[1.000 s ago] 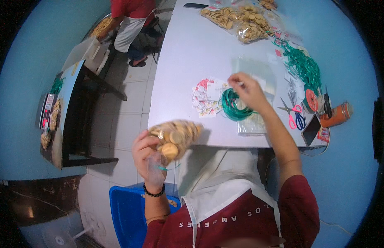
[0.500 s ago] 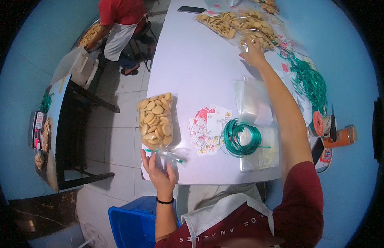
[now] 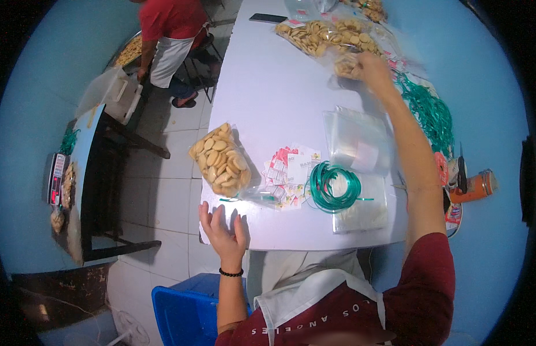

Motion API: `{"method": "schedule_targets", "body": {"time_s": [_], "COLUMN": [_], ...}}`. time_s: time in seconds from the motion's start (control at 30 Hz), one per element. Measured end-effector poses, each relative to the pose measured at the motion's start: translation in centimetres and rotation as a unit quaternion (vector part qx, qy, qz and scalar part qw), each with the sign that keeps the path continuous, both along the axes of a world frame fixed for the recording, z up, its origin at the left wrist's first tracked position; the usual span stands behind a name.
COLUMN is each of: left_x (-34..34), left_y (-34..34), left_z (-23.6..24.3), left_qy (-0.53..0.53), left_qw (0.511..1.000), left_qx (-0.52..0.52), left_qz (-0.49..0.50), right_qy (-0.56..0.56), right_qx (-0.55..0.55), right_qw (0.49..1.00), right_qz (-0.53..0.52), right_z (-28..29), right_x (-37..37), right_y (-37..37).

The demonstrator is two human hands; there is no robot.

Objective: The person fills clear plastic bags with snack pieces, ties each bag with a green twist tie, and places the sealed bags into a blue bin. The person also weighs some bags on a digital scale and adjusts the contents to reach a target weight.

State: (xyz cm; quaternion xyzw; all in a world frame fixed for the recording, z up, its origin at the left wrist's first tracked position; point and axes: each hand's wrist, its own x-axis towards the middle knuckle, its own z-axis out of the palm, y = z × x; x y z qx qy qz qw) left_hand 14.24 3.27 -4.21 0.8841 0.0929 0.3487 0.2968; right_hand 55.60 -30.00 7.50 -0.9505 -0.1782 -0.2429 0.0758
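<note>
My left hand (image 3: 223, 233) is open over the front left edge of the table, fingers spread, a dark beaded bracelet on the wrist. Just beyond its fingertips lies a clear bag of round, flat biscuits (image 3: 222, 164), with a green ribbon (image 3: 229, 199) at its mouth end. Far off to the right, my right hand (image 3: 372, 69) is closed on the top of a smaller clear bag of biscuits (image 3: 347, 65), slightly blurred. Behind it lie larger filled biscuit bags (image 3: 311, 37). How the fingers pinch the plastic is hidden.
Mid-table are red and white labels (image 3: 285, 167), a green ribbon coil (image 3: 335, 187) and flat clear bags (image 3: 357, 138). Loose green ribbons (image 3: 426, 106) line the right side. A phone (image 3: 268, 18) lies at the far edge. A blue bin (image 3: 184, 308) stands below; a co-worker (image 3: 173, 34) sits at far left.
My right hand has drawn the smaller biscuit bag away from the pile. My left hand has come off the nearer bag, which now lies tilted and shifted a little right.
</note>
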Motion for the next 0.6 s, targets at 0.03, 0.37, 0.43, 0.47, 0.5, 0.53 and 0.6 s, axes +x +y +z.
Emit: {"method": "schedule_targets", "body": {"time_s": [0.03, 0.37, 0.43, 0.47, 0.5, 0.53, 0.6], "left_x": [0.0, -2.9, -3.7, -4.0, -4.3, -4.6, -6.6], "left_y": [0.0, -3.0, -4.3, -4.9, -5.4, -6.1, -7.7], "left_z": [0.0, 4.9, 6.7, 7.5, 8.2, 8.7, 9.4], "left_qy": [-0.009, -0.02, -0.004, 0.0, 0.005, 0.022, 0.049], "left_qw": [1.0, 0.977, 0.937, 0.916, 0.892, 0.853, 0.762], "left_qx": [0.007, -0.144, -0.226, -0.255, -0.289, -0.315, -0.465], "left_qz": [0.0, -0.157, -0.266, -0.311, -0.347, -0.416, -0.447], "right_qy": [-0.022, -0.051, 0.049, 0.098, 0.142, 0.19, 0.211], "right_qx": [0.011, 0.236, 0.308, 0.328, 0.35, 0.369, 0.395], "right_qw": [1.0, 0.892, 0.809, 0.798, 0.775, 0.754, 0.727], "right_qz": [0.002, 0.382, 0.498, 0.496, 0.506, 0.509, 0.52], "right_z": [2.3, 17.8, 17.4, 16.8, 15.9, 15.0, 12.9], "right_x": [-0.7, -20.5, -24.4, -26.3, -28.0, -29.6, -32.1], "right_y": [-0.7, 0.9, 2.5, 3.1, 3.7, 4.1, 4.9]}}
